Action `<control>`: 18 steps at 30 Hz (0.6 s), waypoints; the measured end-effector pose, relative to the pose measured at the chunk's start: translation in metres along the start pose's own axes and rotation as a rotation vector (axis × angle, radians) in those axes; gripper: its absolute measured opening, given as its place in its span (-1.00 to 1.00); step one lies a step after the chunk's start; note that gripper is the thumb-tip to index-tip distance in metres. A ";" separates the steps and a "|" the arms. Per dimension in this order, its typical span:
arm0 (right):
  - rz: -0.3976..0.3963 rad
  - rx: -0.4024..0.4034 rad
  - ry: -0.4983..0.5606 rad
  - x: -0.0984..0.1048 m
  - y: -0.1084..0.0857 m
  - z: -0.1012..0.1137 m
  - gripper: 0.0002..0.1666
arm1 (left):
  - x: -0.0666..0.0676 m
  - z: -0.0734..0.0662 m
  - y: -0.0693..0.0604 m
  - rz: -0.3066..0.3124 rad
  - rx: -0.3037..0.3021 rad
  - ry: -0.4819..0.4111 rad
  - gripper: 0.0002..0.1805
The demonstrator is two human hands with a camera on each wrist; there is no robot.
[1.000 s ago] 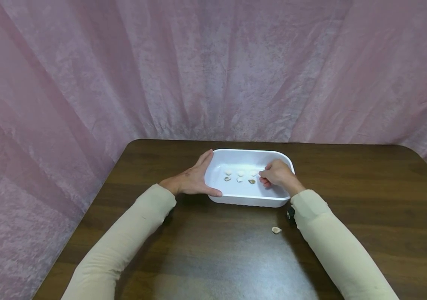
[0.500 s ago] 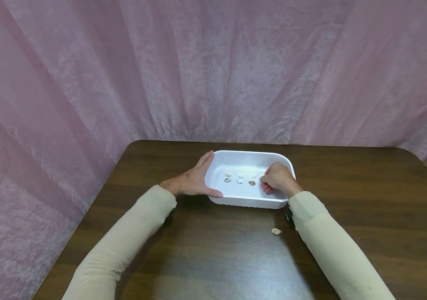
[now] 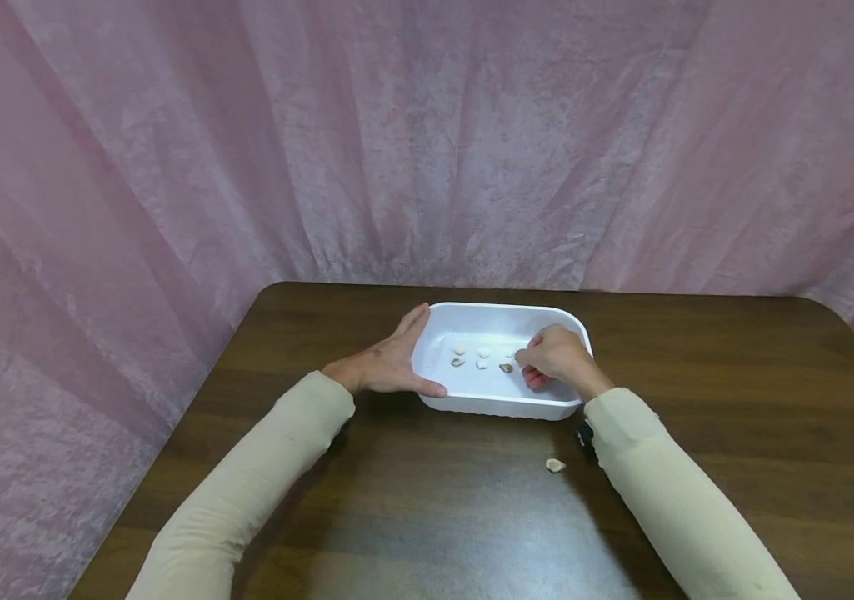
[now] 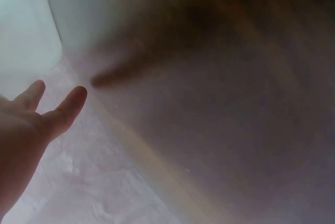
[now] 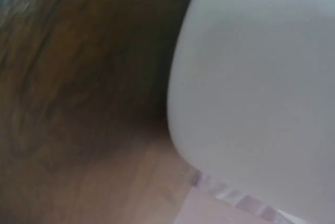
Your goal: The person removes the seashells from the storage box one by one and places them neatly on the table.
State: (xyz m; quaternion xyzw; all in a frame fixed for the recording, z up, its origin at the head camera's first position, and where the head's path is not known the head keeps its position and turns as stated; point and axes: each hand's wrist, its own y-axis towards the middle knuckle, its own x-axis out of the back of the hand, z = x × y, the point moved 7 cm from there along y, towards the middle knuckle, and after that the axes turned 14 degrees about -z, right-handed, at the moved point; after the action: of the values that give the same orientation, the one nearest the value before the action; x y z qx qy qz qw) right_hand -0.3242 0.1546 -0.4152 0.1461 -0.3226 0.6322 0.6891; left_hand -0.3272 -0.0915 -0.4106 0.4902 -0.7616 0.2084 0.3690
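In the head view, a white tray (image 3: pixel 505 408) stands on the table with several small seashells in two rows. The back row includes a pale seashell (image 3: pixel 483 352); a brown seashell (image 3: pixel 506 367) lies at the front row's right end. My left hand (image 3: pixel 397 360) rests against the tray's left end, thumb along the front rim and straight fingers toward the back corner. Inside the tray's right part, my right hand (image 3: pixel 552 354) has curled fingers, its fingertips pinching at the back row's rightmost seashell, which is partly hidden. The left wrist view shows the left hand's spread fingers (image 4: pixel 68 109).
Another seashell (image 3: pixel 555 465) lies on the dark wooden table (image 3: pixel 427 500), in front of the tray's right end. A pink curtain (image 3: pixel 427 150) hangs behind the table's far edge. The right wrist view is filled mostly by the tray's pale side (image 5: pixel 251 103).
My right fingertips have shifted slightly left, onto the rightmost seashell of the back row. The left hand and tray keep their places.
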 end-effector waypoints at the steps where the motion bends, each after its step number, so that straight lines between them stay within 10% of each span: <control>1: 0.003 -0.001 0.017 0.000 -0.001 0.001 -0.82 | 0.000 0.000 0.000 -0.001 0.000 -0.001 0.50; 18: -0.036 0.215 -0.102 0.014 -0.010 0.020 -0.73 | 0.001 -0.002 -0.001 0.009 0.000 0.003 0.51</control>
State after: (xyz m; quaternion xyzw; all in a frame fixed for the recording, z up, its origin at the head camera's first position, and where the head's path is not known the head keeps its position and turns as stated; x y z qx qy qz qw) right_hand -0.3196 0.1517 -0.3891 0.2567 -0.2849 0.6426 0.6633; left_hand -0.3262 -0.0914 -0.4086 0.4862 -0.7634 0.2108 0.3693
